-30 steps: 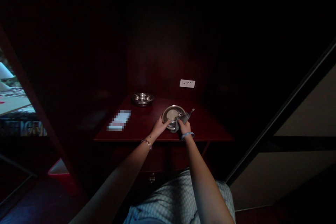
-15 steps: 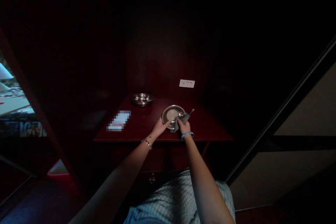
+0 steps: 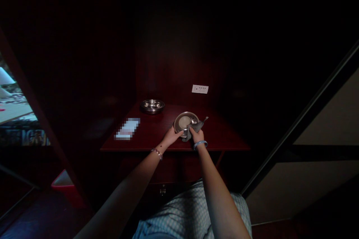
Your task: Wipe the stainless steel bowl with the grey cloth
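A shiny round metal bowl (image 3: pixel 184 122), shallow with a wide rim, is tilted toward me above the front of the dark red desk (image 3: pixel 221 134). My left hand (image 3: pixel 171 137) is closed on its lower left rim, thumb over the edge. A grey cloth (image 3: pixel 193 129) lies over the bowl's right side, and my right hand (image 3: pixel 197 136) pinches it against the rim there. The fingers beneath the bowl are hidden. Farther back on the left, more metal bowls (image 3: pixel 152 106) seem to sit stacked on the desk.
A pixelated pale patch (image 3: pixel 127 129) covers something at the desk's left front. On the back wall is a white power socket (image 3: pixel 200 89). Below the desk edge shows a drawer handle (image 3: pixel 162 189). A red bin (image 3: pixel 65 186) stands on the floor at left.
Hardly anything differs. The metal bowl has shifted very slightly to the right in my hands, and the cloth stays at its right side.
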`<state>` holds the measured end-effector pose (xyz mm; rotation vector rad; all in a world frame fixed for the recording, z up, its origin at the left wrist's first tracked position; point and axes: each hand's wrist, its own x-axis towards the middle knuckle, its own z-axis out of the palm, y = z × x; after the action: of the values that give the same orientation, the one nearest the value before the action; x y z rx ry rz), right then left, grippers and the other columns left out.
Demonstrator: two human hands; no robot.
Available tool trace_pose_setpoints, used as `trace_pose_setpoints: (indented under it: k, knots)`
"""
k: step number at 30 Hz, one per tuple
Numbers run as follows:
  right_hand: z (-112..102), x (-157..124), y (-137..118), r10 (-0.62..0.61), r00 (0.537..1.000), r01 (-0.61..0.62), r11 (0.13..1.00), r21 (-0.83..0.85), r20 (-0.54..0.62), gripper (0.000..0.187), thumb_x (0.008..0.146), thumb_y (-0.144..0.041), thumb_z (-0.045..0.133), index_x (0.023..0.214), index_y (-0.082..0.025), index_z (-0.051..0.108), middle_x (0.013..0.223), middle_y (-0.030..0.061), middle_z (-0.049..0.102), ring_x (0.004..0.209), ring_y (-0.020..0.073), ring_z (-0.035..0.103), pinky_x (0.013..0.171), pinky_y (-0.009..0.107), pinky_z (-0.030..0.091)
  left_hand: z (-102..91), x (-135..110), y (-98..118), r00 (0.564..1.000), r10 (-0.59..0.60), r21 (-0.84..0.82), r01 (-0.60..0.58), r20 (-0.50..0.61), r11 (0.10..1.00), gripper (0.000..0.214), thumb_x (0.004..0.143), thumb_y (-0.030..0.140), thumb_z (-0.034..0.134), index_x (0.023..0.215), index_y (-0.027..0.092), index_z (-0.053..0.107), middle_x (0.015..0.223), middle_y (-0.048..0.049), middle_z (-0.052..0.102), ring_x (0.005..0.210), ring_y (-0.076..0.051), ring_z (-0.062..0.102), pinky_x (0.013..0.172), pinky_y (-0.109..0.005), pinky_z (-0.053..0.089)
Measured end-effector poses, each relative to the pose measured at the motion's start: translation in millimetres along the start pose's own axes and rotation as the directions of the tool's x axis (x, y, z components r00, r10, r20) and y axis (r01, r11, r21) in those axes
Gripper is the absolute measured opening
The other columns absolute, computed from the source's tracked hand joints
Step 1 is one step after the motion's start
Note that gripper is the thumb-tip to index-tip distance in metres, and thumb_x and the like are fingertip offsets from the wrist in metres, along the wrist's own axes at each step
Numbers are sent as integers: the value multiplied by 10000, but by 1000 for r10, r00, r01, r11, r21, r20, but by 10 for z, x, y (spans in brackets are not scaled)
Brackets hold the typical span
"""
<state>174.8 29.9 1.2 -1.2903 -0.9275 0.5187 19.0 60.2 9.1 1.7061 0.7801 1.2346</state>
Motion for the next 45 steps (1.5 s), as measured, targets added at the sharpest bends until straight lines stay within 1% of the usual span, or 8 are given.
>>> trace_pose_setpoints:
  k: [11,15,20,28,33,39,42,45]
  knots:
    - [3,2,2,-15,1000,15,999,-43,4,334,615,-389,672,824,-129,684,871,100,726,861,242,672,761,312,509,17,5,22,1000,13,-27,-13,-13,1000,377,704,78,573,1080,111,567,1143,-118,640,1083,-209,581,1015,-370,384]
    - [7,-5,-7,-21,1000,22,999,-48,20,323,620,-376,665,816,-119,680,867,103,724,852,248,670,767,323,508,26,20,53,997,-49,-90,43,-65,995,408,675,42,570,1080,86,564,1134,-133,642,1068,-218,589,999,-370,397]
    - [21,-18,-15,-42,998,43,999,-5,41,325,624,-376,665,830,-125,676,869,93,724,855,246,669,788,332,507,22,50,67,988,-115,-145,100,-101,984,365,655,11,556,997,132,596,1054,-68,682,1014,-198,612,976,-358,417]
    - [16,-31,-43,-48,997,48,999,5,57,331,629,-384,664,836,-126,676,888,92,722,878,249,661,814,337,498,-4,15,72,987,-94,-33,91,-127,995,385,714,98,548,1095,159,560,983,-69,688,942,-192,631,897,-330,465]
    - [9,-33,-50,-28,999,26,999,35,47,340,621,-383,672,843,-125,678,883,92,724,891,254,662,795,331,508,-12,-1,98,994,-34,-1,34,-102,999,498,722,165,598,1202,155,463,1020,-76,671,904,-171,640,873,-321,477]
    - [4,-4,-19,-10,999,7,997,75,38,338,610,-377,682,832,-121,678,877,93,725,873,254,669,807,346,509,-13,-11,45,1000,20,73,-21,15,997,371,673,231,675,1034,167,622,1056,-93,681,1015,-230,617,945,-358,442]
    - [4,1,-8,-15,999,12,995,103,32,350,605,-382,687,843,-125,679,883,89,726,876,251,669,807,347,512,-21,-24,12,998,-28,144,19,61,989,286,639,279,704,912,194,684,987,-79,709,1032,-266,610,951,-363,435]
    - [5,-11,-20,-14,999,11,997,80,30,335,608,-375,687,835,-129,681,884,89,726,878,251,669,801,342,512,-17,-16,-11,997,-68,130,62,43,990,271,658,247,669,923,191,690,1005,-68,708,1031,-262,612,964,-377,427]
